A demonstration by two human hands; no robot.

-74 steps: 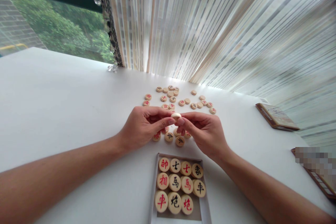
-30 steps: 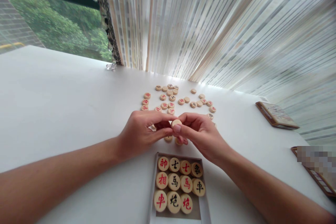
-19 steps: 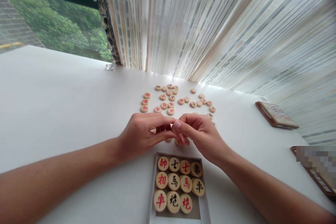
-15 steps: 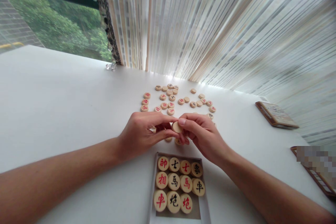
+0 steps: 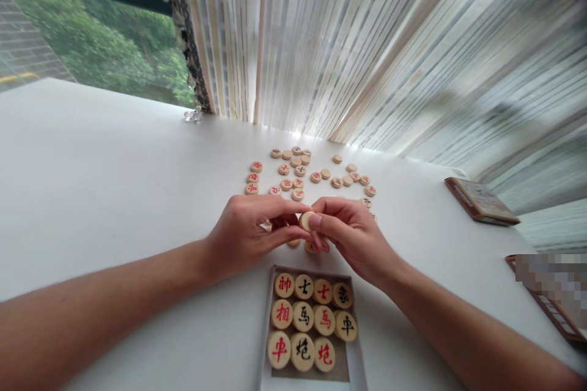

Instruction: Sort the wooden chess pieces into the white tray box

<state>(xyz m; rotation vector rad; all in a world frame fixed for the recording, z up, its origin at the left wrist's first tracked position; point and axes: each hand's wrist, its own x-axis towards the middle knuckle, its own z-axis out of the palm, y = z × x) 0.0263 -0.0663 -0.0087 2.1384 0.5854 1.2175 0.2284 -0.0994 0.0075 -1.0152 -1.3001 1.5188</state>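
While the small, pale wooden disc (image 5: 306,221) sits raised between the fingertips of both hands, its blank face tilted toward the camera, it looks light, rigid and hard to damage; the smooth finish may let it slip a little, so its edge seems the surest place to grip. The left hand (image 5: 250,226) has its index finger along the top and its thumb below, parted by about the disc's own breadth and clamped on its rim. The right hand (image 5: 351,226) pinches the same disc from the other side — thumb pressed on the pale face, the other fingers curled behind, where their exact contact is hidden. Just below and beyond the fingers lie loose round wooden pieces (image 5: 252,188), some marked in red or black, others blank side up, partly covered by the hands. Nearer the person stands a shallow, grey-white rectangular tray (image 5: 357,366) with round wooden pieces lettered in red and black (image 5: 302,316) — rows of four, four and three. All this rests on a glossy white table (image 5: 137,195), with a flat brown-edged box (image 5: 483,200) well off to the right and a pale striped string curtain (image 5: 321,43) behind.
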